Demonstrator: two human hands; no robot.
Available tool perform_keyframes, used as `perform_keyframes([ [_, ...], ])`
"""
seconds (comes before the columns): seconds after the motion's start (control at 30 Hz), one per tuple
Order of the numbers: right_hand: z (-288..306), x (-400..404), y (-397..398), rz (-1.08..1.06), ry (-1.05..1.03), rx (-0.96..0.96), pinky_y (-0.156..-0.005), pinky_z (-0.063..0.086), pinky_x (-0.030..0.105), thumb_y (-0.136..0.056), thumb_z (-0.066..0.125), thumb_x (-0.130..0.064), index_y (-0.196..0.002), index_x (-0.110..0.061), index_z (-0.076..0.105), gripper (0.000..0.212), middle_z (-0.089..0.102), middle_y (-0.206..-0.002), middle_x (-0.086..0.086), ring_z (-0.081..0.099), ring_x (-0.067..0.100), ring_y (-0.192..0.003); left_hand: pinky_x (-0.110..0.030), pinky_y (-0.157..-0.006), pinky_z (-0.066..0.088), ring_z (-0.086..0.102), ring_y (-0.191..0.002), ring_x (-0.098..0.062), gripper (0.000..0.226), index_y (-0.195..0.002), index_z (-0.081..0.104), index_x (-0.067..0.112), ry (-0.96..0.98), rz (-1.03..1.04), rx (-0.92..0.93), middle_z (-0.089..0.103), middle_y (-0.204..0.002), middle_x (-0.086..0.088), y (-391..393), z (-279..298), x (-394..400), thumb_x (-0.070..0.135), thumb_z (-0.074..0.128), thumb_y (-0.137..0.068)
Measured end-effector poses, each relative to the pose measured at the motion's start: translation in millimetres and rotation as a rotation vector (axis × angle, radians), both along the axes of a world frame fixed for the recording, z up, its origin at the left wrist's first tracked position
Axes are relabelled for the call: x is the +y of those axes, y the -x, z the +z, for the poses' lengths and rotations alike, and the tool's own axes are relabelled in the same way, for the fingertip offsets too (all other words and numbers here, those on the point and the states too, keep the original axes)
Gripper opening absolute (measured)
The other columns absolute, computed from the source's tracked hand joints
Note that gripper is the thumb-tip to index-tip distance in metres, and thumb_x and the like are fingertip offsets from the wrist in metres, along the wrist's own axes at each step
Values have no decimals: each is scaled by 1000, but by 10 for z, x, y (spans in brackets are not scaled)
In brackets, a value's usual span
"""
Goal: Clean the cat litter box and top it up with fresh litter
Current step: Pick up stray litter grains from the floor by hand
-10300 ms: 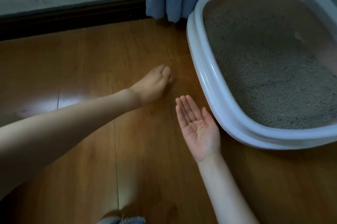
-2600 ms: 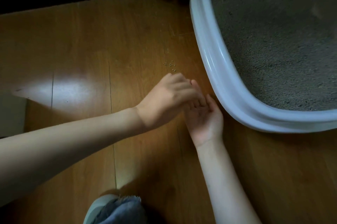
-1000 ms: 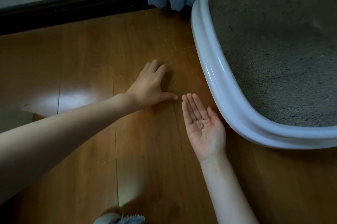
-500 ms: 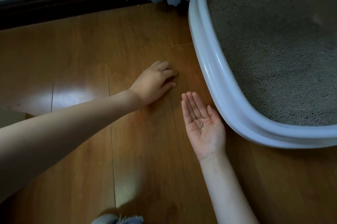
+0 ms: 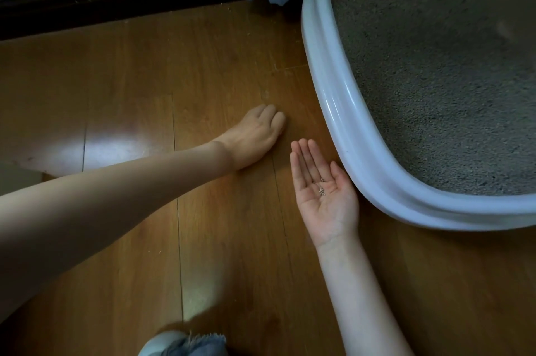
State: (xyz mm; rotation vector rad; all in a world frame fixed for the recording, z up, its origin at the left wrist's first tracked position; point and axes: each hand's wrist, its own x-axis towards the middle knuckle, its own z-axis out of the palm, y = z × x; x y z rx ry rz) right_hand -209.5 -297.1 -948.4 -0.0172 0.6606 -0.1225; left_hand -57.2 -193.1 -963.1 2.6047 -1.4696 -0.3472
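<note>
The oval white plastic litter box (image 5: 342, 112) of grey litter sits just right of the flat, palm-up right hand (image 5: 323, 187) cupping stray granules (image 5: 321, 190) — nearer than the curled left hand (image 5: 255, 135), fingertips on the floor.

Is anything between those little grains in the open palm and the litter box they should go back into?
Only the box's own raised rim. The grains lie on the right hand, beside the litter box, with nothing else between.
</note>
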Motion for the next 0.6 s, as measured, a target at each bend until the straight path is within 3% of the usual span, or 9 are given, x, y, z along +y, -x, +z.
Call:
perform_keyframes([
  [0.07, -12, -2, 9, -4, 2, 2, -97, 49, 45, -101, 35, -20, -104, 13, 69, 47, 60, -125, 27, 59, 37, -116, -27, -89, 36, 42, -106, -23, 18, -111, 44, 11, -5, 29, 44, 45, -115, -10, 26, 97, -3, 18, 28, -104],
  [0.17, -13, 11, -12, -5, 22, 59, -95, 50, 45, -101, 35, -21, -103, 12, 69, 47, 61, -123, 27, 61, 37, -114, -19, -76, 27, 39, -89, -12, 22, -88, 40, 23, 202, 130, 154, 43, -94, 3, 153, 306, 1, 15, 28, -104],
  [0.23, -48, 2, -34, -14, 17, 108, -90, 54, 43, -101, 35, -21, -96, 10, 72, 48, 65, -115, 26, 66, 35, -105, -17, -73, 31, 37, -80, -9, 28, -81, 38, 27, 348, 100, 170, 41, -84, 7, 368, 430, 9, 13, 30, -103],
  [0.33, -66, 16, -39, -14, -81, 88, -74, 57, 31, -101, 33, -22, -79, 5, 75, 55, 67, -87, 17, 69, 26, -79, -20, -80, 35, 44, -88, -15, 19, -96, 55, 15, 346, -95, 145, 52, -93, 1, 700, 485, 23, 6, 39, -101],
  [0.37, -83, 34, -27, 17, -121, 44, -74, 57, 31, -103, 29, -24, -84, 6, 74, 57, 68, -87, 18, 69, 26, -80, -25, -82, 36, 48, -92, -19, 17, -104, 59, 10, 332, -168, 85, 57, -98, -4, 750, 455, 27, 4, 44, -99],
  [0.47, -97, 95, -7, 81, -60, -18, -100, 46, 47, -102, 22, -27, -129, 15, 47, 56, 56, -124, 33, 57, 41, -117, -40, -84, 45, 56, -97, -29, 24, -114, 64, 5, 345, -315, -90, 65, -104, -11, 770, 341, 48, 0, 53, -94],
  [0.5, -76, 99, -3, 89, -35, -9, -101, 44, 50, -101, 25, -26, -131, 16, 44, 55, 54, -127, 34, 55, 43, -119, -40, -83, 46, 58, -96, -30, 24, -114, 66, 5, 366, -332, -110, 66, -103, -11, 756, 345, 56, 1, 53, -94],
  [0.6, -49, 53, -23, 89, -45, 16, -83, 58, 44, -99, 35, -22, -106, 12, 67, 47, 67, -106, 27, 69, 35, -97, -30, -74, 41, 57, -90, -22, 17, -103, 70, 6, 446, -317, -82, 67, -93, -6, 658, 401, 89, 1, 58, -94],
])
